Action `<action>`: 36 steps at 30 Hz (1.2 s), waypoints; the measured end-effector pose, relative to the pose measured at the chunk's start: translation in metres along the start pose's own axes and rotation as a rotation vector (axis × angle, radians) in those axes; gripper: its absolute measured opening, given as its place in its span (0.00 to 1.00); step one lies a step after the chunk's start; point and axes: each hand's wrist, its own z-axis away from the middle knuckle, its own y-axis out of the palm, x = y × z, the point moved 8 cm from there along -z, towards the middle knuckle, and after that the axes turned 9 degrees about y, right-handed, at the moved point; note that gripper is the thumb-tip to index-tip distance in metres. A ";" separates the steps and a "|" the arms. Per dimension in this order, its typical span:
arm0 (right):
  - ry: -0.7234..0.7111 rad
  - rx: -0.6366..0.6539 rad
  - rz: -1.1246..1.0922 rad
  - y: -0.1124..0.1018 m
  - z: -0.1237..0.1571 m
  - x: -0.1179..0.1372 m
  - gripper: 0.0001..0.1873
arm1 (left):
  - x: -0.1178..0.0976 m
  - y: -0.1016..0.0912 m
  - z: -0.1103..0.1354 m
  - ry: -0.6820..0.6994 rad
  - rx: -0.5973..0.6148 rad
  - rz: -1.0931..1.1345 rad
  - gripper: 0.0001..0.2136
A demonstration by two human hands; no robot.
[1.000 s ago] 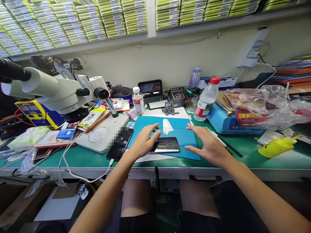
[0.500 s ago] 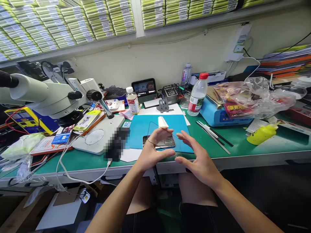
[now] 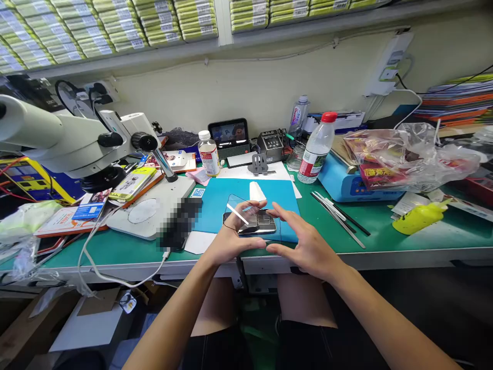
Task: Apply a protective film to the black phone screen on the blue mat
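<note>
A clear glass screen sheet (image 3: 242, 208) hangs tilted just above a phone (image 3: 265, 224) that lies on the blue mat (image 3: 215, 198). My left hand (image 3: 231, 239) pinches the sheet's near left edge between thumb and fingers. My right hand (image 3: 304, 246) is beside it on the right, fingers spread, with fingertips close to the sheet's right edge; I cannot tell whether they touch it. A small white folded cloth (image 3: 256, 191) lies on the mat behind the phone.
A white microscope (image 3: 65, 139) stands at the left on a white base (image 3: 152, 208). A blurred dark phone (image 3: 179, 223) with a cable lies beside the mat. Bottles (image 3: 316, 149), a small screen (image 3: 228, 133), tweezers (image 3: 339, 210), a plastic bag (image 3: 408, 159) and a yellow bottle (image 3: 419, 218) crowd the green bench (image 3: 385, 241).
My left hand lifted a clear sheet off the phone and now holds it tilted above it. My right hand came in from the right towards the sheet's edge.
</note>
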 end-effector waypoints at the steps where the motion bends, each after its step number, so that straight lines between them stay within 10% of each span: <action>1: -0.010 0.007 0.012 0.000 -0.003 -0.002 0.44 | -0.002 -0.005 0.001 -0.015 0.022 -0.071 0.35; 9: -0.023 0.157 0.140 0.007 -0.040 -0.034 0.40 | -0.002 -0.092 0.035 -0.185 -0.015 -0.848 0.47; 36: -0.026 0.255 0.204 0.034 -0.053 -0.047 0.41 | 0.001 -0.086 0.038 -0.115 0.095 -1.098 0.26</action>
